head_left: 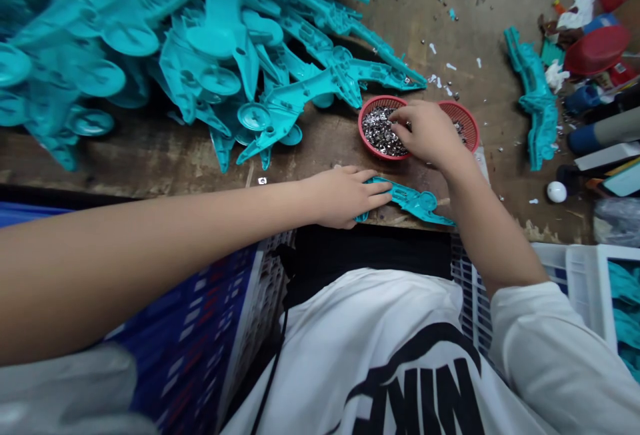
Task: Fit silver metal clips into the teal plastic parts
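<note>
My left hand [349,196] lies with its fingers stretched out over the left end of a long teal plastic part [417,201] at the table's front edge. Its palm hides some of that end. My right hand [425,129] reaches over a round red basket [367,140] filled with small shiny metal clips [383,131]. Its fingers are bent together among the clips, and whatever is between the fingertips is too small to make out. Behind my right wrist, a second red basket [467,125] is partly hidden.
A big heap of teal plastic parts [220,35] covers the back left of the wooden table [310,151]. Another teal part [535,101] lies right, near a white ball [557,191] and clutter. Crates [583,275] stand below the table's edge.
</note>
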Action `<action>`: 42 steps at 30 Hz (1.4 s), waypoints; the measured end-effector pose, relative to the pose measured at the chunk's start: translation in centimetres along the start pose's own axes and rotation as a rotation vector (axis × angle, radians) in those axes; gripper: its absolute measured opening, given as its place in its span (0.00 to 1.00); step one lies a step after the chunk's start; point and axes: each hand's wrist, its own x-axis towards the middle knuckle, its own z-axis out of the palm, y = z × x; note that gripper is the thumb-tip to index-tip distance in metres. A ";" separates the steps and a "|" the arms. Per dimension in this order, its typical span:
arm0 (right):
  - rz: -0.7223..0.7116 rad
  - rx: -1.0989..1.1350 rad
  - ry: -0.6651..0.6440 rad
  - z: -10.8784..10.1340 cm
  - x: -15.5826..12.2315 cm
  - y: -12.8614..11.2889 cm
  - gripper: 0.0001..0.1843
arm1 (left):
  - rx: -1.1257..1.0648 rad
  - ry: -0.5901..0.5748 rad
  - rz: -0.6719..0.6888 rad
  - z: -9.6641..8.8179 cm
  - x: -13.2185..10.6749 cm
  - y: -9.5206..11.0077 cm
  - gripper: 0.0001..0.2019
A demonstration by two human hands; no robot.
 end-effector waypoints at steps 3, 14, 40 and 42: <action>-0.004 -0.076 -0.001 0.8 1.1 -0.7 0.21 | -0.012 0.010 0.003 0.1 0.0 -0.1 0.46; 0.008 -0.038 -0.032 1.0 1.4 -1.1 0.14 | 0.013 0.013 0.006 0.1 0.2 0.0 0.47; -0.026 -0.063 -0.063 1.6 2.7 -0.7 0.19 | -0.015 0.035 0.010 0.4 0.0 -0.2 0.46; -0.026 -0.005 -0.039 1.2 2.3 -0.8 0.19 | -0.026 0.033 0.006 0.3 0.0 -0.1 0.46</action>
